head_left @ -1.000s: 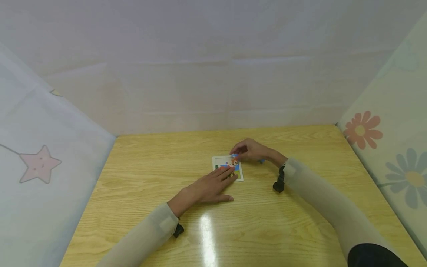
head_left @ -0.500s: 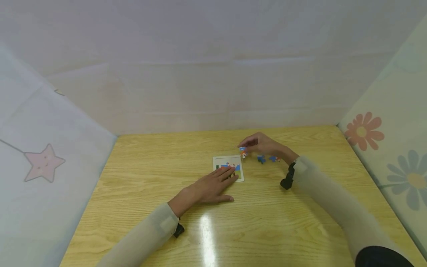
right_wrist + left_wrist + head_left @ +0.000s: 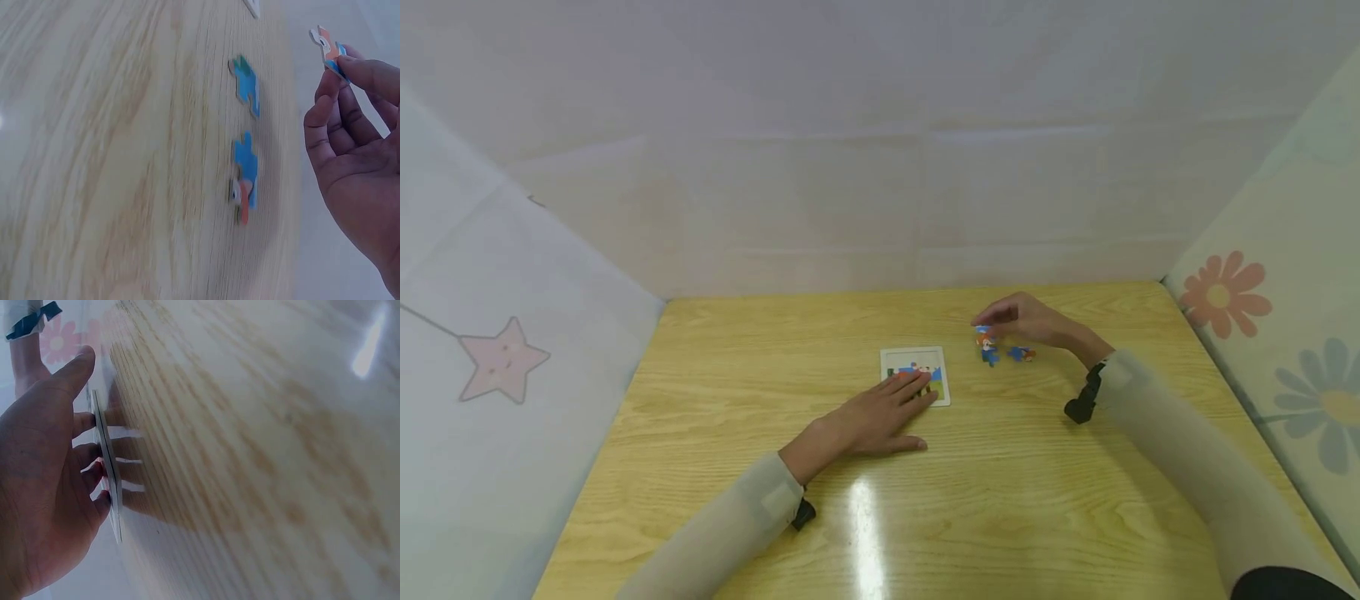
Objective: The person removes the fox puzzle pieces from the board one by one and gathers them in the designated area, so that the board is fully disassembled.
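A small white puzzle board with a colourful picture lies at the table's middle. My left hand rests flat on its near edge with straight fingers; the left wrist view shows those fingers lying on the thin board. My right hand is to the right of the board and pinches an orange and blue puzzle piece between thumb and fingertips, seen raised off the wood in the right wrist view. Two loose blue pieces lie on the table just below that hand.
The wooden table is walled in by pale fabric panels, one with a star at the left and one with flowers at the right. A bright glare patch sits near the front.
My right hand has lifted a piece off the board's upper right corner and carried it rightward to above the two loose pieces. The left hand has stayed on the board.
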{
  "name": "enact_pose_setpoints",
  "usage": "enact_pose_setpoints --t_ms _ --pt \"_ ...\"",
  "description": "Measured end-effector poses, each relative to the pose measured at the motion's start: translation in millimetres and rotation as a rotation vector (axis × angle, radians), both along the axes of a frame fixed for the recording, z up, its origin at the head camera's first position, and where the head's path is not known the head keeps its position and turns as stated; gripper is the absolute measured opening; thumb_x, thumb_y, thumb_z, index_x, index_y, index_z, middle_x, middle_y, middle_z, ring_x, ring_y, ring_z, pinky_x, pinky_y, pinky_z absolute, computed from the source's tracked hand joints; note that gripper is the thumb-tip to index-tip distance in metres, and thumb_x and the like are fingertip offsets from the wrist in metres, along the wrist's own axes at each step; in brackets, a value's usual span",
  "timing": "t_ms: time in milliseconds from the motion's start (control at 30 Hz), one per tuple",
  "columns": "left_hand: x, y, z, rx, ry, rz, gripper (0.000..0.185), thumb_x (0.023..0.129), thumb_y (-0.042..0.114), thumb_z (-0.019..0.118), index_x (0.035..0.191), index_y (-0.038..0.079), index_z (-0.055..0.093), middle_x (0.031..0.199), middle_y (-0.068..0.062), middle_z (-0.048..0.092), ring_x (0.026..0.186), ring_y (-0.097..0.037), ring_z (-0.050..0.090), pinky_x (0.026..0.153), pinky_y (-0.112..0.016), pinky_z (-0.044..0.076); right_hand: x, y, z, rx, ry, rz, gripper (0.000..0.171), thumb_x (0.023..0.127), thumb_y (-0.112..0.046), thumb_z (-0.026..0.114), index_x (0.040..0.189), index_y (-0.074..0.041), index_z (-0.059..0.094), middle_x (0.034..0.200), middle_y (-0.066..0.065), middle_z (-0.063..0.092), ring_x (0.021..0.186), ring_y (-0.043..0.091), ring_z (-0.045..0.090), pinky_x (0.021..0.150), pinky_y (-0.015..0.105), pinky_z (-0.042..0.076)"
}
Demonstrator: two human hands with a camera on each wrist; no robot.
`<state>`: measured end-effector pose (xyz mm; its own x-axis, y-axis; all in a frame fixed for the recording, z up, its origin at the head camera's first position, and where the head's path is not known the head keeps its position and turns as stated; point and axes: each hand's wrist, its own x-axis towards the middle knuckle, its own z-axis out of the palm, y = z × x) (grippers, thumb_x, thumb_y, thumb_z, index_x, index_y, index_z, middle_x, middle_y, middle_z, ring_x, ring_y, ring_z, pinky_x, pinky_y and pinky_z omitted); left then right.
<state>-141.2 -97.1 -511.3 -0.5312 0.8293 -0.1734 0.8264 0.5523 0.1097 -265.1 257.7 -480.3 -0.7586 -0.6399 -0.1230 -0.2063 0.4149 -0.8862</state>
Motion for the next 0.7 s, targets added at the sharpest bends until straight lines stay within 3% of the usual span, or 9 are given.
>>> enact_pose_setpoints --t_ms 400,700 --pt "-0.2 1.4 -1.4 0.011 0.016 -0.012 0.083 0.108 0.067 0.038 0.171 0.016 0.019 0.178 -0.013 0.007 0.165 -0.028 0.006 0.133 -0.043 0.012 11.0 50.7 -3.6 0.062 -0.017 -0.081 0.033 0.103 -0.014 0.072 0.131 0.003 0.071 0.136 0.019 0.07 0.12 0.021 0.069 0.097 0.025 0.057" --pt "0.0 2.6 -1.0 0.02 0.016 -0.01 0.083 0.109 0.065 0.041 0.171 0.014 0.021 0.178 -0.014 0.009 0.165 -0.029 0.008 0.133 -0.044 0.015 19.6 86.6 -8.8 0.148 0.028 -0.121 0.029 0.104 -0.018 0.071 0.13 -0.005 0.074 0.134 0.013 0.073 0.126 0.03 0.067 0.098 0.022 0.054"
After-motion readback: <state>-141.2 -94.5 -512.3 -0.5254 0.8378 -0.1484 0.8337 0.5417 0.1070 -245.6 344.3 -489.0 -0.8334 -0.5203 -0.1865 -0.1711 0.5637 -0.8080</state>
